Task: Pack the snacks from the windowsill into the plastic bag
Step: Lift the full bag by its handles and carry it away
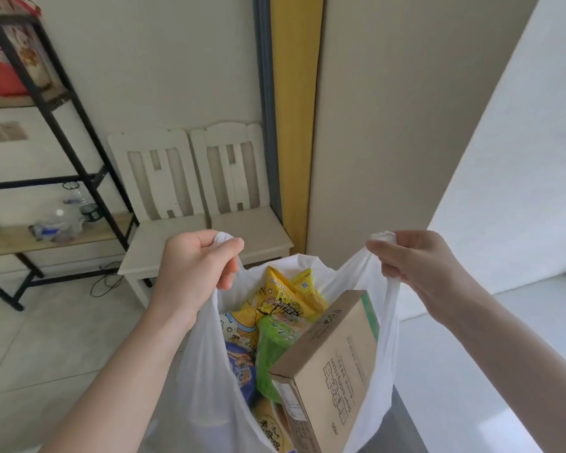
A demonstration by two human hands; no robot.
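A white plastic bag (206, 371) hangs in front of me, held wide at its mouth. My left hand (193, 273) grips the left handle and my right hand (419, 266) grips the right handle. Inside stand a brown cardboard box (334, 364), a yellow snack packet (285, 299), a green packet (275, 348) and a blue packet (242, 371), with more packets below them. The white windowsill (504, 338) runs along the right, beside the bag.
Two white wooden chairs (183, 204) stand against the wall ahead. A black metal shelf rack (62, 132) with bottles and a red container stands at the left. A yellow and grey door frame (291, 125) rises behind the bag. Tiled floor lies below.
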